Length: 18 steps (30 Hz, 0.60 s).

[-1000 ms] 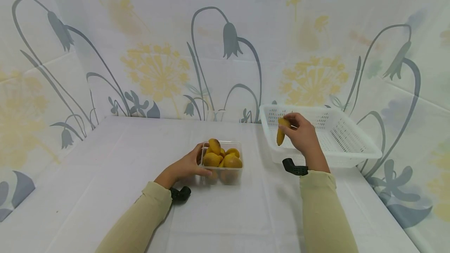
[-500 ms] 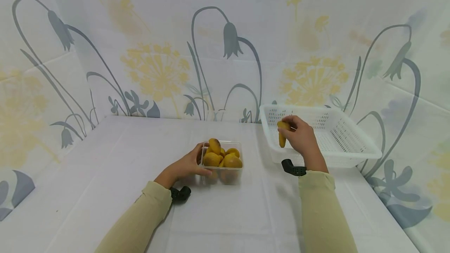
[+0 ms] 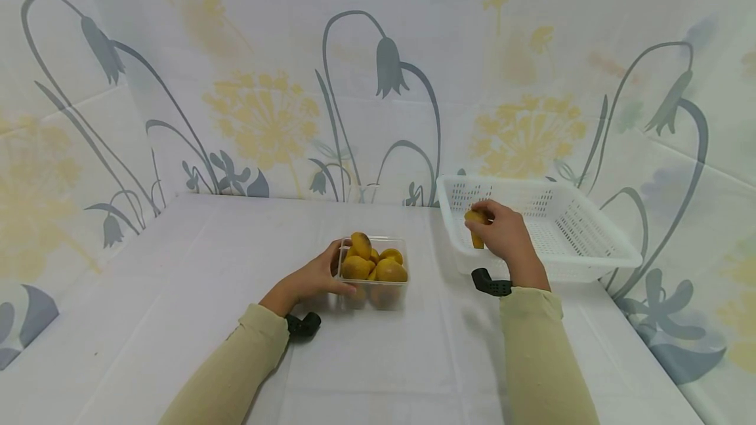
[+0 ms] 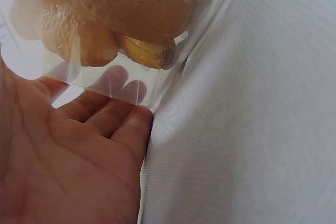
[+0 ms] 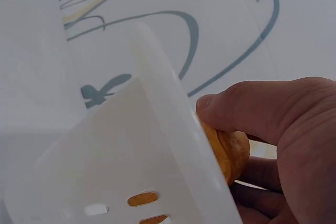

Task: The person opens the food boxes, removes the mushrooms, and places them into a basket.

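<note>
In the head view my right hand (image 3: 502,231) pinches an elongated, banana-like yellow piece (image 3: 474,216) over the left part of a white perforated basket (image 3: 608,231). From the right wrist, my thumb lies against the creased yellow piece (image 5: 236,153), partly hidden behind the basket's wall (image 5: 157,108). My left hand (image 3: 315,275) holds the left side of a clear plastic box (image 3: 378,283), thumb in front and fingers behind. Round yellow-brown fruits (image 3: 391,271) fill the box, with one oblong piece (image 3: 360,245) lying on top. Fingertips touch the box's lower edge in the left wrist view.
A white cloth covers the table (image 3: 378,372). At the back stands a clear, hard-to-see cup (image 3: 362,194) before a flower-printed backdrop (image 3: 266,84). Yellow shows through slots (image 5: 143,199) in the basket's wall.
My right hand has sunk slightly with the yellow piece, bringing it lower inside the basket and partly out of sight. The left hand and the box have not moved.
</note>
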Each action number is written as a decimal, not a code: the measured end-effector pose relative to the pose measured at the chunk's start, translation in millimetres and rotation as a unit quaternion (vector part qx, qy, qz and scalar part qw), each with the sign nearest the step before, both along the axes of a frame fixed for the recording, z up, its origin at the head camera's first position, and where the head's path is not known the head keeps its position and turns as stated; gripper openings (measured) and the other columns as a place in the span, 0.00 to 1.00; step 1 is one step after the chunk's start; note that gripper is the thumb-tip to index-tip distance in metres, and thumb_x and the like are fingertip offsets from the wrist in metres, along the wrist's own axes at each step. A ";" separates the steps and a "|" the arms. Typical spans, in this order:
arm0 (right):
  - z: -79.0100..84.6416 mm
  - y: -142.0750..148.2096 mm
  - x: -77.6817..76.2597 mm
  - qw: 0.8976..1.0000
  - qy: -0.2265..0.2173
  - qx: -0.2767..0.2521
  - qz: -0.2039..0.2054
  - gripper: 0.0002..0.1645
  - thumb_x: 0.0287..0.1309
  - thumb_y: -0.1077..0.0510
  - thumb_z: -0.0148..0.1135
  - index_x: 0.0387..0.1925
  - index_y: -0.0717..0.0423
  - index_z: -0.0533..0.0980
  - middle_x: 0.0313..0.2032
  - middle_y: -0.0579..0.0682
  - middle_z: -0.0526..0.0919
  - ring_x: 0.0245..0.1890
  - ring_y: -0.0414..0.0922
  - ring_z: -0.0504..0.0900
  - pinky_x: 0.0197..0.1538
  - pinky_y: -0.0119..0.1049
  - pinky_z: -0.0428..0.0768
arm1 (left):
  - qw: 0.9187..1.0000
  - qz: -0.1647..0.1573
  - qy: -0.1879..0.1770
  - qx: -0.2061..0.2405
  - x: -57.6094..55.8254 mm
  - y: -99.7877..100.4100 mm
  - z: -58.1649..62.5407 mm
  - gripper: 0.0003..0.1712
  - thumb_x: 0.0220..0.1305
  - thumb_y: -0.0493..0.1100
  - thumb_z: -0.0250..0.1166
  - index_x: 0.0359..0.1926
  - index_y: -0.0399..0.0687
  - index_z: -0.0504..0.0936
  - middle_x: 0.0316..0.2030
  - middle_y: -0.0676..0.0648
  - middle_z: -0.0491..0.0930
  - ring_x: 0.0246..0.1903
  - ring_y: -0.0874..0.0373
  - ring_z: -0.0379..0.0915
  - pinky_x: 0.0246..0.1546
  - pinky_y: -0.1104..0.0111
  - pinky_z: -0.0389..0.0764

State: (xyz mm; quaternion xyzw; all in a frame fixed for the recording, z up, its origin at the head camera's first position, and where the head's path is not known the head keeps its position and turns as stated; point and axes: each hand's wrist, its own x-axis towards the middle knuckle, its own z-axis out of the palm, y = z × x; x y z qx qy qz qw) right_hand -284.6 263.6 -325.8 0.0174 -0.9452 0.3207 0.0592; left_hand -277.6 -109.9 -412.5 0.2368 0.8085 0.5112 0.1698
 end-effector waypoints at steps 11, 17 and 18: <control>0.8 -1.4 -0.9 0.999 -0.009 0.038 0.000 0.30 0.66 0.44 0.55 0.65 0.52 0.69 0.66 0.59 0.70 0.67 0.60 0.67 0.64 0.59 0.70 | 1.000 0.000 -0.001 0.003 0.8 -0.1 -0.1 0.61 0.49 0.50 0.77 0.73 0.48 0.45 0.75 0.41 0.48 0.75 0.44 0.46 0.72 0.48 0.52; 2.2 -1.2 -0.2 0.999 -0.008 0.036 0.000 0.30 0.66 0.44 0.55 0.64 0.52 0.69 0.65 0.61 0.71 0.66 0.60 0.68 0.64 0.59 0.69 | 1.000 -0.005 0.004 0.012 -0.5 -1.0 -1.7 0.59 0.50 0.48 0.76 0.73 0.46 0.45 0.74 0.40 0.50 0.75 0.43 0.46 0.72 0.47 0.52; 2.3 -1.3 -0.1 0.999 -0.006 0.036 0.001 0.29 0.66 0.44 0.55 0.64 0.52 0.70 0.65 0.62 0.71 0.65 0.60 0.69 0.64 0.59 0.69 | 1.000 -0.006 0.004 0.013 -0.2 -1.1 -1.4 0.59 0.50 0.48 0.76 0.73 0.46 0.45 0.74 0.40 0.50 0.75 0.43 0.46 0.72 0.47 0.52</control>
